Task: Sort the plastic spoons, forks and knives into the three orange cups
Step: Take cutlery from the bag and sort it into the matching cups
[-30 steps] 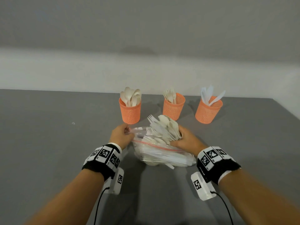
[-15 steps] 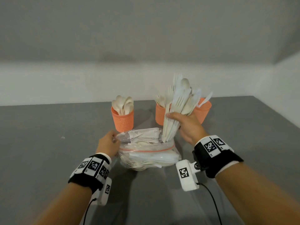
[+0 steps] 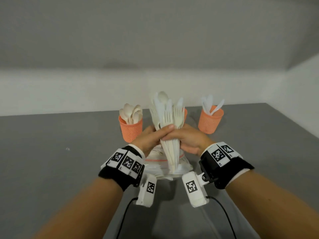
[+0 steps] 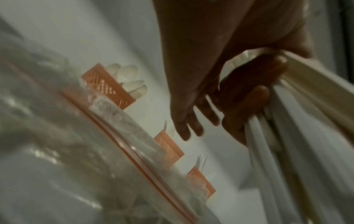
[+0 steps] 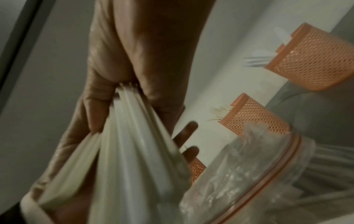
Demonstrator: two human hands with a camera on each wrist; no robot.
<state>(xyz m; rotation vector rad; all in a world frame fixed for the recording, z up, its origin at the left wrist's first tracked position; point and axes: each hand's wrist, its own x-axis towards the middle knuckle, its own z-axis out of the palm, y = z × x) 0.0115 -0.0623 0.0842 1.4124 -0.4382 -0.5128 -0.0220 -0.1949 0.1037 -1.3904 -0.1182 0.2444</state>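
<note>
Our right hand [image 3: 190, 140] has its grip curled around the bundle of mixed cutlery [image 3: 166, 114], handles down, over the bag [image 3: 186, 163] on the table [image 3: 51, 152]. We judge this keeps the heads visible for choosing. Our left hand [image 3: 149, 140] lays straight fingers on the bundle, probably to fan it. The spoon cup [image 3: 131, 132] waits at 11 o'clock, the fork cup [image 5: 256, 121] at 12, the knife cup [image 3: 209, 122] at 1.

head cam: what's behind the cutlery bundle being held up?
The middle orange cup: only a sliver of its rim shows right of the cutlery bundle. Its contents are covered there; the right wrist view shows fork tines sticking out of it.
</note>
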